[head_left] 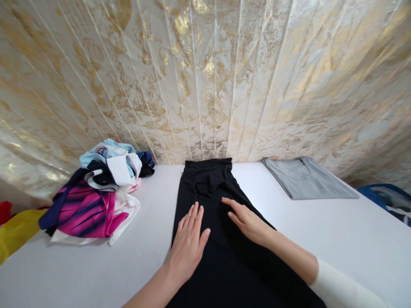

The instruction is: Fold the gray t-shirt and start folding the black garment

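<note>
A black garment (212,184) lies stretched out lengthwise down the middle of the white table (337,231), its narrow end toward the wall. My left hand (189,241) rests flat on the garment's left part, fingers together and stretched out. My right hand (247,220) lies flat on the cloth just to the right, fingers pointing left toward the middle. Neither hand holds anything.
A heap of crumpled clothes (96,196) in pink, navy, white and light blue sits at the left. A folded grey garment (305,177) lies at the back right. Yellow and red cloth (16,229) shows at the far left edge, a blue item (388,199) at the far right. A gold-patterned curtain (205,77) backs the table.
</note>
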Tool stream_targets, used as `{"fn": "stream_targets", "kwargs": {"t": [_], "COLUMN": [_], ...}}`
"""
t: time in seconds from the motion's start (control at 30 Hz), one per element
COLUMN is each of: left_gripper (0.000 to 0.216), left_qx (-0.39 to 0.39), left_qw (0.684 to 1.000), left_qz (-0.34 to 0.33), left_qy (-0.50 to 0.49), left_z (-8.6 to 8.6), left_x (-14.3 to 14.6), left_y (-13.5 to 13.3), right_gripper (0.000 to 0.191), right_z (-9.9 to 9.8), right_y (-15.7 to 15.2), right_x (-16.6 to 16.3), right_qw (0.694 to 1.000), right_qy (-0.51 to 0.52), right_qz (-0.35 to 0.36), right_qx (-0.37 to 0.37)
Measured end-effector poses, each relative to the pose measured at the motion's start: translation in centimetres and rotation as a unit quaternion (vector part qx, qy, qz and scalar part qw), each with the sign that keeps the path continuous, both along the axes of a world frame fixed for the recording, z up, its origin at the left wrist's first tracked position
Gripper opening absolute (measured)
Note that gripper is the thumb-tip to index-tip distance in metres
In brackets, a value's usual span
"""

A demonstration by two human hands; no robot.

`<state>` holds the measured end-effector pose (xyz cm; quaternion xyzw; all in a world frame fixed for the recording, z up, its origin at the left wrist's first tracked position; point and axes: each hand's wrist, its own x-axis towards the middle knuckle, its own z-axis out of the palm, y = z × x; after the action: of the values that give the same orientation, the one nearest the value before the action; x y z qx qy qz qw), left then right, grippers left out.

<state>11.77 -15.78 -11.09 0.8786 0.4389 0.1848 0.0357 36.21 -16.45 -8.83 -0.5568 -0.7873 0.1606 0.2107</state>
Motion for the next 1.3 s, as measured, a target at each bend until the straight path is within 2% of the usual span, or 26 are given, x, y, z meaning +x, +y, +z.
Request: {"fn": "stream_targets", "kwargs": {"t": [0.13,0.27,0.4,0.53,0.63,0.7,0.77,0.83,0.9,0.97,1.07,1.17,1.23,1.3], "left_gripper": [0.067,0.072,0.073,0.071,0.070,0.070,0.068,0.064,0.060,0.059,0.064,0.067,0.069,0.063], "left_qx": [0.017,0.025,0.029,0.018,0.005,0.009,0.017,0.005,-0.028,-0.060,-0.085,-0.097,-0.095,-0.082], "left_qw": [0.999,0.996,0.994,0.992,0.991,0.992,0.994,0.994,0.984,0.974,0.971,0.974,0.975,0.977], "left_qz": [0.025,0.013,0.033,0.047,0.049,0.054,0.028,-0.048,-0.140,-0.194,-0.201,-0.186,-0.183,-0.185], "left_qy": [0.033,0.079,0.099,0.117,0.123,0.116,0.105,0.100,0.103,0.105,0.093,0.088,0.084,0.067], "left_z": [-1.3,-1.5,-1.3,-1.2,-0.8,-0.3,0.4,1.2,1.7,1.9,1.6,1.2,1.3,2.0], "left_x": [-0.1,-1.3,-3.3,-4.7,-4.4,-3.7,-2.7,-1.7,-0.7,0.0,0.6,0.6,0.7,1.4], "left_y": [1.1,3.8,6.8,10.4,12.3,12.4,11.1,8.9,6.5,4.4,1.9,-0.1,-0.8,-0.4], "right_gripper": [0.039,0.040,0.044,0.040,0.032,0.027,0.027,0.030,0.030,0.026,0.023,0.026,0.025,0.022], "right_z": [-2.1,-3.0,-2.4,-2.0,-1.2,-0.5,0.1,0.4,0.5,0.5,0.2,-0.5,-1.0,-1.3], "right_y": [5.8,8.7,11.3,14.5,15.7,15.5,14.2,12.1,9.3,5.8,-0.2,-5.7,-8.5,-10.1], "right_x": [0.0,-0.3,-2.6,-4.4,-3.8,-2.4,-0.5,1.5,3.3,4.6,5.3,4.9,4.5,4.0], "right_qw": [0.988,0.974,0.978,0.984,0.992,0.996,0.998,0.998,0.997,0.993,0.982,0.974,0.972,0.972], "right_qy": [-0.120,-0.174,-0.153,-0.113,-0.075,-0.047,-0.019,0.005,0.023,0.022,-0.036,-0.063,-0.070,-0.079], "right_qz": [-0.090,-0.126,-0.122,-0.114,-0.082,-0.043,-0.014,-0.012,-0.048,-0.110,-0.185,-0.217,-0.224,-0.223], "right_qx": [0.044,0.067,0.071,0.071,0.067,0.060,0.055,0.055,0.053,0.034,-0.021,-0.031,-0.021,-0.020]}}
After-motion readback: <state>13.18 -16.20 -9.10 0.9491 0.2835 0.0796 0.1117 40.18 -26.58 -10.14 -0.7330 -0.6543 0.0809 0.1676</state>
